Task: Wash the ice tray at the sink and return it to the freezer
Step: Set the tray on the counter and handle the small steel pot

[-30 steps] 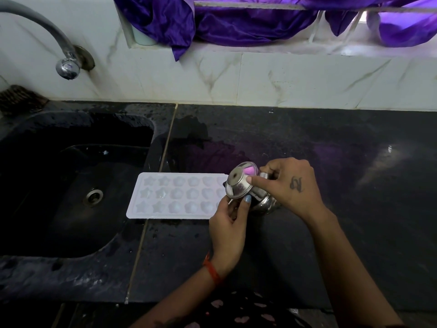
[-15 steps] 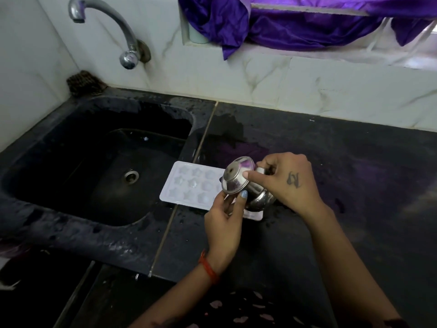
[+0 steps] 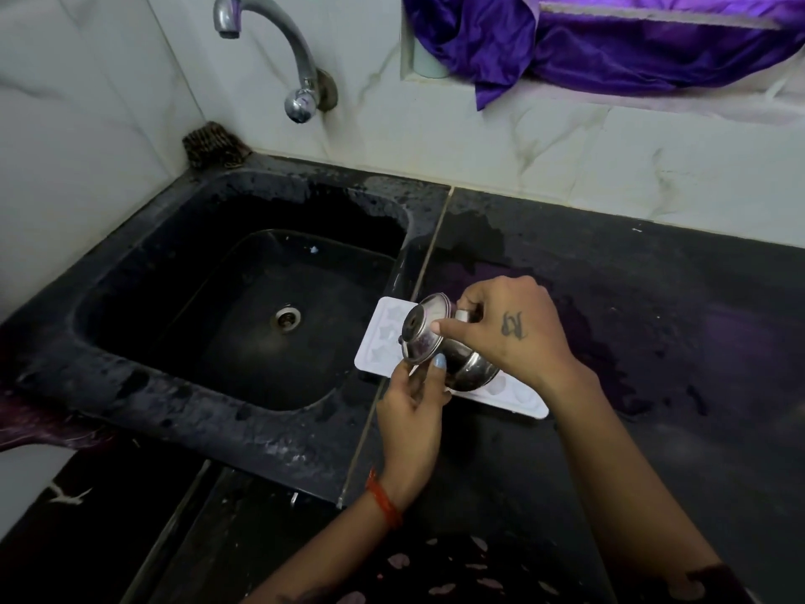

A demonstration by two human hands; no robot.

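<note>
A white ice tray [image 3: 382, 337] with star and round moulds lies flat on the black counter, just right of the sink [image 3: 244, 307]. Both hands hold a small lidded steel pot [image 3: 440, 342], tilted with its lid toward the sink, above the tray's middle. My right hand [image 3: 509, 329] grips the pot's body from the right, its forefinger lying on the lid. My left hand [image 3: 414, 407] pinches the lid's lower rim from below. The pot and hands hide the tray's middle part.
A curved steel tap [image 3: 279, 58] stands on the wall above the black sink, and no water shows at its spout. A dark scrubber [image 3: 213, 146] sits at the sink's back left corner. Purple cloth [image 3: 610, 41] hangs from the window ledge. The counter [image 3: 653, 298] is wet.
The view has swung left and down, bringing the whole sink and tap into sight. The hands keep the same hold on the steel pot over the tray.
</note>
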